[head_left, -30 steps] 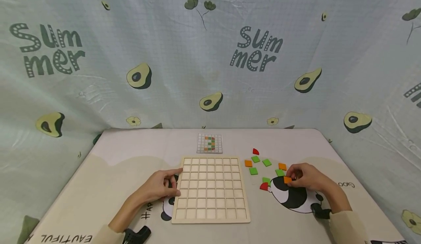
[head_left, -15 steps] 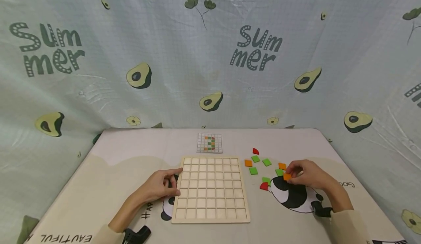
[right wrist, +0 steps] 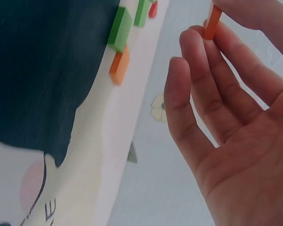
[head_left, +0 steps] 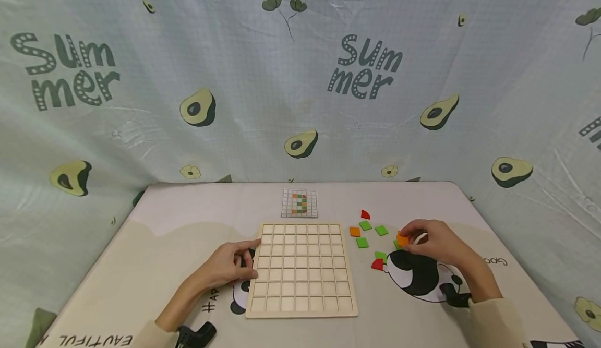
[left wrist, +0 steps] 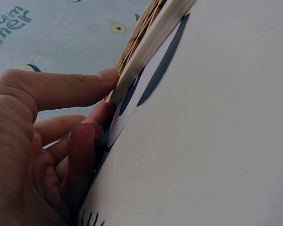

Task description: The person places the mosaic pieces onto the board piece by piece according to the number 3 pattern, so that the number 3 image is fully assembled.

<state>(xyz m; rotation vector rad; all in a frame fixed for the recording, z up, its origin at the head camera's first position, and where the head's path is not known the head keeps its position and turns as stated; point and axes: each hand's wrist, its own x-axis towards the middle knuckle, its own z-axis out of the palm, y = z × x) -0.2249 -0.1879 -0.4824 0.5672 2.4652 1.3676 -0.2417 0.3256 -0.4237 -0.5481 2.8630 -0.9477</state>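
Observation:
A pale wooden grid board point(head_left: 300, 314) lies flat on the table, its cells bare. My left hand point(head_left: 223, 264) is at the board's left edge, with fingertips touching the frame; the left wrist view shows the straight upper finger point(left wrist: 75, 89) against the board's side. Over on the right, my right hand point(head_left: 436, 241) pinches a square orange tile point(head_left: 402, 239) between thumb and fingers, above the tablecloth. In the right wrist view this held tile point(right wrist: 212, 22) is seen edge-on. Below it, a green tile point(head_left: 397, 245) is partly hidden.
Loose tiles lie right of the board: several green squares point(head_left: 362, 242), an orange square point(head_left: 355, 231), and red quarter-rounds point(head_left: 377, 264). Behind the board lies a small pattern card point(head_left: 299, 204) with coloured cells. A printed curtain point(head_left: 300, 76) rises behind the table.
My right hand has moved a little away from me and leftward with the orange tile, which now covers the other orange tile in the head view. The left hand stays put.

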